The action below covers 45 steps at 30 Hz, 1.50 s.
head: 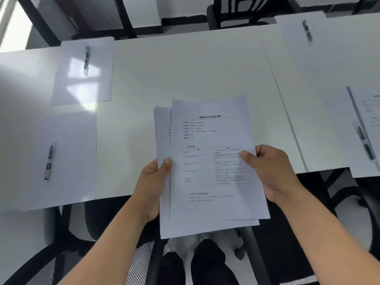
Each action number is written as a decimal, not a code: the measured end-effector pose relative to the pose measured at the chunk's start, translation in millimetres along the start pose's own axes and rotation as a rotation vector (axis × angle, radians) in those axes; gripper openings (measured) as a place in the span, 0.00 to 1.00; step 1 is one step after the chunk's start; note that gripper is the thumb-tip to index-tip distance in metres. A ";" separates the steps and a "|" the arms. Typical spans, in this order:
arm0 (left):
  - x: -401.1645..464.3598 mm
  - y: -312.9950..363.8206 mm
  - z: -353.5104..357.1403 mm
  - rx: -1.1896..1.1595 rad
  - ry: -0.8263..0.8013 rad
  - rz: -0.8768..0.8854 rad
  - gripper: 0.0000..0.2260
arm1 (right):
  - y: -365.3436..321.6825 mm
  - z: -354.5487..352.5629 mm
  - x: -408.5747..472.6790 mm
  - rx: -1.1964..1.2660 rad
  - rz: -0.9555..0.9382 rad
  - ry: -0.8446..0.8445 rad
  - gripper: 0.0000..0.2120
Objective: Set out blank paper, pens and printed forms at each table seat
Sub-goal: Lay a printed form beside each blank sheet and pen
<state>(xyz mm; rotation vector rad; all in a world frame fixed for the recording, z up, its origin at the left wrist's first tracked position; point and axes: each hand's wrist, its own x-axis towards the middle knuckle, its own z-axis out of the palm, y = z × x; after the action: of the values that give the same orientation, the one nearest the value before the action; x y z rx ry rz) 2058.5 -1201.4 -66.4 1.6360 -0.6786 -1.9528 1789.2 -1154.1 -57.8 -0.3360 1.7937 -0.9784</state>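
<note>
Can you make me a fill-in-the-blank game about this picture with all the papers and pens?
1. The left hand and right hand hold a stack of printed ____.
2. On each blank sheet on the table lies one ____.
3. At the near right seat, a form already lies ____ the pen.
4. The top form has a heading, some lines of text and a ____ with rows.

Missing words: forms; pen; beside; table
</note>
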 end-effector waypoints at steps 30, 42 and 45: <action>11.5 -2.8 -11.7 -0.066 0.092 -0.004 0.13 | 10.2 -45.4 58.8 -0.202 -0.175 0.214 0.06; 4.4 -5.7 -30.8 -0.056 0.148 0.009 0.13 | 11.7 -65.2 78.9 -0.291 -0.228 0.300 0.03; 3.7 -6.3 -35.1 -0.064 0.162 0.010 0.13 | 10.4 -66.1 80.8 -0.302 -0.238 0.299 0.02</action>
<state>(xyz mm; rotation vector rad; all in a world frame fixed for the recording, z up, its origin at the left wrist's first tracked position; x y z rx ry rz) 2092.2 -1201.1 -78.7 1.7248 -0.5545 -1.7928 1698.0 -1167.3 -108.0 -0.6301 2.2193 -0.9575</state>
